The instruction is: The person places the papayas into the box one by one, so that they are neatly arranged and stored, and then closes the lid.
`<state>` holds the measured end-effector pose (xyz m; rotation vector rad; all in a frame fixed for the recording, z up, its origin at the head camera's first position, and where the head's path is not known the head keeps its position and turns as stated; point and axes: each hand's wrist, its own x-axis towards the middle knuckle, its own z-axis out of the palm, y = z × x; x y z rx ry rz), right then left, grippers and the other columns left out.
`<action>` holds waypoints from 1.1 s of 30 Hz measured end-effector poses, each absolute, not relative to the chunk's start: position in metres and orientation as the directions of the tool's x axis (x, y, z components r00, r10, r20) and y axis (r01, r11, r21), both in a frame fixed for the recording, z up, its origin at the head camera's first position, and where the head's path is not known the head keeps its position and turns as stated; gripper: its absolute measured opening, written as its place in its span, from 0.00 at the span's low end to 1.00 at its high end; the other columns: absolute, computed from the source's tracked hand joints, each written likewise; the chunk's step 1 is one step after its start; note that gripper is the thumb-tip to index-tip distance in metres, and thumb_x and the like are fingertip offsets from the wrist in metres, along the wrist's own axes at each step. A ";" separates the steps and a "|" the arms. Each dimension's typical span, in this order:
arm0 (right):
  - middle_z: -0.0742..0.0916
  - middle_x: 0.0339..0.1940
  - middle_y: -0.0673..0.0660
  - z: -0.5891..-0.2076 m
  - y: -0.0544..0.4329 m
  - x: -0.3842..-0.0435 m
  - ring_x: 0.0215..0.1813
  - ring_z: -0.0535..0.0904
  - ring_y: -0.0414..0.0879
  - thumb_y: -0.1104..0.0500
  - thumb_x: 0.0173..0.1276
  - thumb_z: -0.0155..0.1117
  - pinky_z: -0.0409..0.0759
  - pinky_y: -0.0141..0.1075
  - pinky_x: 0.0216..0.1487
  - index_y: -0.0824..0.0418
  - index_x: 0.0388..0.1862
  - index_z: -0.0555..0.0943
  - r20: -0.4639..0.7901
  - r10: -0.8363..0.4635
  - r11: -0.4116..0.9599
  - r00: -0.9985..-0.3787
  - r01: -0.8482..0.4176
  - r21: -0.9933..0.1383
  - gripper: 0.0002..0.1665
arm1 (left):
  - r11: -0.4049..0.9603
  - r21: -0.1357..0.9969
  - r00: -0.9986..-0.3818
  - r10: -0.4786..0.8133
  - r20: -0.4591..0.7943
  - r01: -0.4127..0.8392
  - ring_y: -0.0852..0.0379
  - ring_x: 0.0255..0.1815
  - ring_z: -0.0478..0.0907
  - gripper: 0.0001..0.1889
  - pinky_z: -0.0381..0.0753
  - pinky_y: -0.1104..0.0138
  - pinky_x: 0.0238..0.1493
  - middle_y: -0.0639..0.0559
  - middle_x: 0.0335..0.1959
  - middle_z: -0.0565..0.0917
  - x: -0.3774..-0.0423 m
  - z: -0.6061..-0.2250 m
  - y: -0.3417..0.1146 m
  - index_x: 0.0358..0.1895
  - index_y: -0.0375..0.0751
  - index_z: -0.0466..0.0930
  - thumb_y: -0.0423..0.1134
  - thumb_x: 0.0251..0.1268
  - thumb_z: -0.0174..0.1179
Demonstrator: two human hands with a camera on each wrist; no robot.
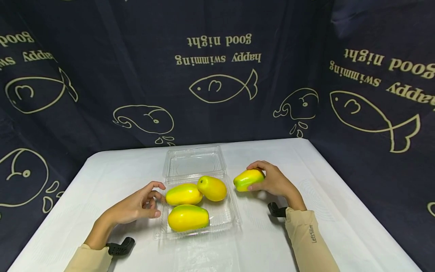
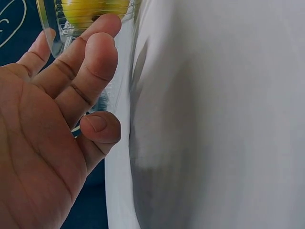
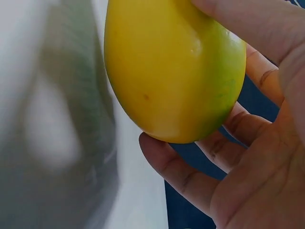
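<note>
My right hand (image 1: pixel 276 182) grips a yellow-green papaya (image 1: pixel 245 180) just to the right of a clear plastic clamshell box (image 1: pixel 222 223). Fingers and thumb lie around that fruit in the right wrist view, where its rounded end (image 3: pixel 167 95) faces the camera. Inside the box are three more papayas: one at the back left (image 1: pixel 184 194), one at the right (image 1: pixel 212 188) tilted against it, and one in front (image 1: pixel 188 218). Beside the box's left wall, my left hand (image 1: pixel 137 206) has loosely bent fingers and holds nothing. Whether its fingertips touch the wall, I cannot tell.
The box's lid (image 1: pixel 194 162) lies folded back behind its base. A white cloth covers the table (image 1: pixel 272 241). Dark blue curtains (image 1: pixel 217 121) with fish drawings stand behind the table and along both sides.
</note>
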<state>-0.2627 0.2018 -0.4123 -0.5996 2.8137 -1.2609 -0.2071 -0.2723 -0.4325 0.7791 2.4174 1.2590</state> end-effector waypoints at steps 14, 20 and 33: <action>0.84 0.57 0.50 -0.405 0.202 -0.262 0.63 0.76 0.54 0.51 0.45 0.86 0.70 0.56 0.67 0.48 0.56 0.81 0.188 -0.304 0.591 -0.934 -0.339 -0.732 0.37 | 0.471 0.824 -0.808 0.588 -0.027 0.315 0.53 0.30 0.77 0.36 0.77 0.66 0.33 0.38 0.49 0.80 -0.205 -0.428 -0.271 0.69 0.43 0.58 0.38 0.61 0.69; 0.85 0.57 0.50 -0.404 0.202 -0.261 0.61 0.77 0.52 0.51 0.45 0.86 0.72 0.53 0.63 0.48 0.56 0.81 0.209 -0.267 0.594 -0.941 -0.331 -0.734 0.37 | 0.476 0.826 -0.808 0.588 -0.044 0.302 0.54 0.30 0.77 0.36 0.77 0.66 0.34 0.38 0.50 0.80 -0.205 -0.429 -0.269 0.69 0.43 0.58 0.37 0.62 0.69; 0.83 0.60 0.49 -0.386 0.194 -0.255 0.59 0.77 0.48 0.46 0.47 0.85 0.80 0.47 0.56 0.49 0.61 0.79 0.280 -0.257 0.559 -0.925 -0.379 -0.737 0.40 | 0.473 0.829 -0.812 0.582 -0.040 0.299 0.54 0.30 0.77 0.36 0.77 0.66 0.33 0.39 0.50 0.80 -0.206 -0.430 -0.270 0.69 0.44 0.58 0.38 0.62 0.69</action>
